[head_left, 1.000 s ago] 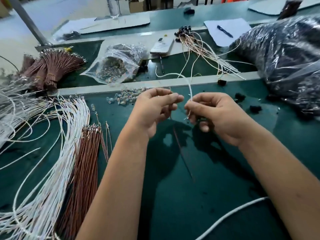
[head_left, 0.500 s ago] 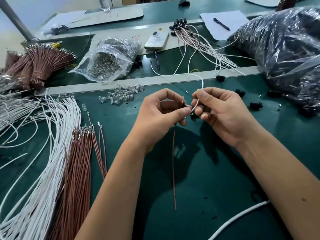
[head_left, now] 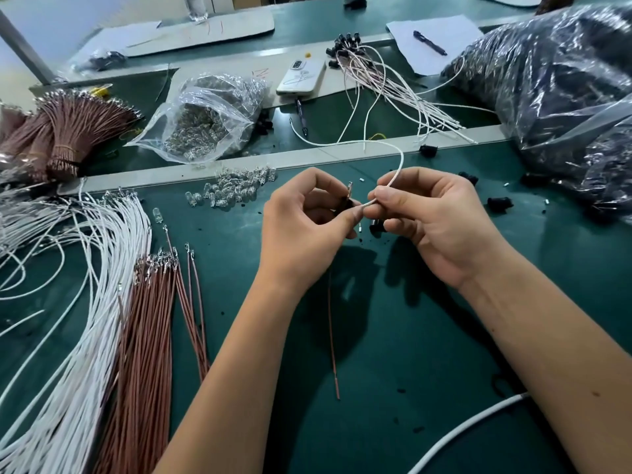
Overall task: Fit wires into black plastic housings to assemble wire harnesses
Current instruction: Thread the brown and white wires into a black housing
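Observation:
Above the green mat, my left hand [head_left: 304, 230] pinches a small black housing [head_left: 344, 204], mostly hidden by the fingers. A metal terminal sticks up from it, and a brown wire [head_left: 332, 340] hangs down from that hand to the mat. My right hand [head_left: 434, 220] pinches a white wire [head_left: 398, 167] near its end, right beside the housing. The white wire loops up and away to the left over the grey rail. Another black housing [head_left: 375, 228] lies under my right fingers.
White wires [head_left: 89, 302] and brown wires [head_left: 147, 336] lie in bundles at the left. Clear LEDs [head_left: 236, 191] are scattered near the rail, with a bag of them [head_left: 201, 124] behind. Loose housings [head_left: 500, 203] lie at the right, by a large plastic bag [head_left: 564, 107]. Finished harnesses [head_left: 383, 80] and a phone [head_left: 301, 77] lie beyond.
My hands have come together from slightly apart. The white wire's end has moved up to the housing in my left hand, and the brown wire now hangs straight down.

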Motion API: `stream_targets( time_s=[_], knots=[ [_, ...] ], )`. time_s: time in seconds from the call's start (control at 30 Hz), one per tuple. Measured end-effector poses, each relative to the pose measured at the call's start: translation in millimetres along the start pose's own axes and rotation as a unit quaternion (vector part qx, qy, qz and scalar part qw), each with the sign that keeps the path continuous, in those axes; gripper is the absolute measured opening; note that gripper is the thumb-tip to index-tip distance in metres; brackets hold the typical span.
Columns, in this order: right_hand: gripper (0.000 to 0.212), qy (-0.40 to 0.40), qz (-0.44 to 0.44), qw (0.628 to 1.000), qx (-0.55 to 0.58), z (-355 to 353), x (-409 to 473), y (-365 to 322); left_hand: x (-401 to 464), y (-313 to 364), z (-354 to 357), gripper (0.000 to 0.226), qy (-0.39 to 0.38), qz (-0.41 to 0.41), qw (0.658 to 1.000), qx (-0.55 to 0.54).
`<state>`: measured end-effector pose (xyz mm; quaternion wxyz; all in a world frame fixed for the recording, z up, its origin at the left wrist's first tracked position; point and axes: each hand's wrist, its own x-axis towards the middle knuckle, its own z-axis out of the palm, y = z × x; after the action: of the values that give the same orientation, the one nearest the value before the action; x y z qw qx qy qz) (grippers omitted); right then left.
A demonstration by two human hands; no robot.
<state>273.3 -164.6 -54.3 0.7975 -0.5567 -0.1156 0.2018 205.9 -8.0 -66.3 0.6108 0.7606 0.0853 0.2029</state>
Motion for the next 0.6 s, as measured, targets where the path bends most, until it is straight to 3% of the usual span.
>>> stream_targets(
  time_s=[0.33,0.6],
  knots=[
    [0.010,0.029,-0.024,0.999,-0.002,1,-1,1,-2,4,7,0.023,0.017,-0.004,0.999,-0.033],
    [0.012,0.072,-0.149,0.983,-0.081,8,-4,7,-4,6,15,0.025,0.074,-0.093,0.980,-0.159]
  ],
)
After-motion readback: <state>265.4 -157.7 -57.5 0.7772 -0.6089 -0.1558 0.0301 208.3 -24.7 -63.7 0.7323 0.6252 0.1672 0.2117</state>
